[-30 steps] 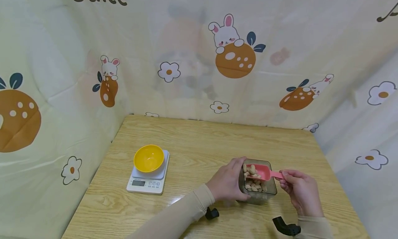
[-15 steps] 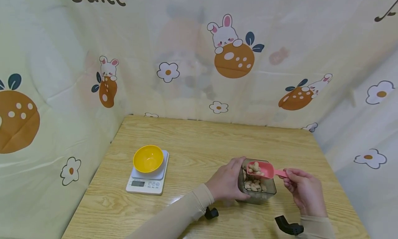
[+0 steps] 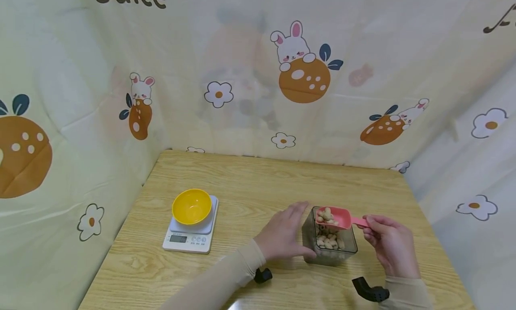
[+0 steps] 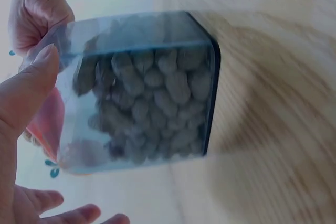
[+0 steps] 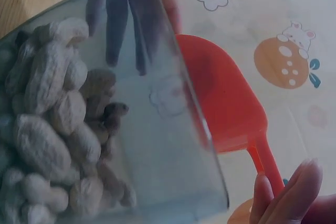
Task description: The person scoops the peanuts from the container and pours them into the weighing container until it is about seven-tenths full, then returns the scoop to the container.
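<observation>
A clear grey-tinted container of unshelled peanuts stands on the table. My left hand is at its left side, fingers spread and apart from the wall. The thumb lies close to the container; whether it touches, I cannot tell. My right hand pinches the handle of a pink-red scoop. Several peanuts lie in the scoop, which is held level over the container's opening. In the right wrist view, the scoop's underside shows past the container wall, and the right fingers are at the handle.
On the left of the wooden table is a white kitchen scale with a yellow bowl on it. A patterned curtain hangs behind and at both sides. Black wrist mounts stick out by both forearms.
My left hand has let go of the container's side and drawn back left. The scoop has risen out of the peanuts with several in it, then shifted slightly left.
</observation>
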`<state>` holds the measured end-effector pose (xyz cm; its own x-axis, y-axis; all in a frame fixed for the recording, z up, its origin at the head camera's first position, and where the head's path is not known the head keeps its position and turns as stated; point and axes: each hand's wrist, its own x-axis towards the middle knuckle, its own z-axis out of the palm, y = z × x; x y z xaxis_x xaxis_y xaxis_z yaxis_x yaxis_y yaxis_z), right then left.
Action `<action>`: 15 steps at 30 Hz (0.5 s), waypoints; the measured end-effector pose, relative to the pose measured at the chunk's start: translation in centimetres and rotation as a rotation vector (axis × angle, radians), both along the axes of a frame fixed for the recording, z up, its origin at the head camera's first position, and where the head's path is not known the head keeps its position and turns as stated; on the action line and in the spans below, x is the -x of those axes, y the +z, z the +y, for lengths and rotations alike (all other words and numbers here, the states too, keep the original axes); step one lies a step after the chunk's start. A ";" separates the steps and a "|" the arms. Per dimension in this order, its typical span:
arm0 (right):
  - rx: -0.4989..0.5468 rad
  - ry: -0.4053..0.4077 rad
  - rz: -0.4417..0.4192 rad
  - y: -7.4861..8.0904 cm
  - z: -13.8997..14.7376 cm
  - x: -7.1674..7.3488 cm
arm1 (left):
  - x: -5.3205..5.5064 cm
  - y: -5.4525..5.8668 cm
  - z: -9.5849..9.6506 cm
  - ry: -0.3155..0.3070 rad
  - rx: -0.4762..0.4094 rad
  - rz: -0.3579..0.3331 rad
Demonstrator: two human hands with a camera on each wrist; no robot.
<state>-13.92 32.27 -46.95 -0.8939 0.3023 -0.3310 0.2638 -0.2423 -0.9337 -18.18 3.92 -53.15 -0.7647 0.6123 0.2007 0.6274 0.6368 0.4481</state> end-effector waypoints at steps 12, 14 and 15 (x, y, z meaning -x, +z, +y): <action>-0.049 0.091 0.026 0.9 -2.5 1.0 | 0.4 0.8 -4.9 0.081 -0.043 0.075; -0.050 0.112 0.038 1.0 -3.0 1.2 | 0.5 1.0 -5.9 0.102 -0.046 0.080; -0.052 0.121 0.046 1.1 -3.3 1.4 | 0.5 1.1 -6.4 0.112 -0.052 0.082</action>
<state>-15.30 28.98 -45.86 -0.9388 0.2074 -0.2751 0.2443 -0.1624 -0.9560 -18.68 -2.47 -52.03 -0.8075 0.5110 0.2948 0.5896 0.6823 0.4323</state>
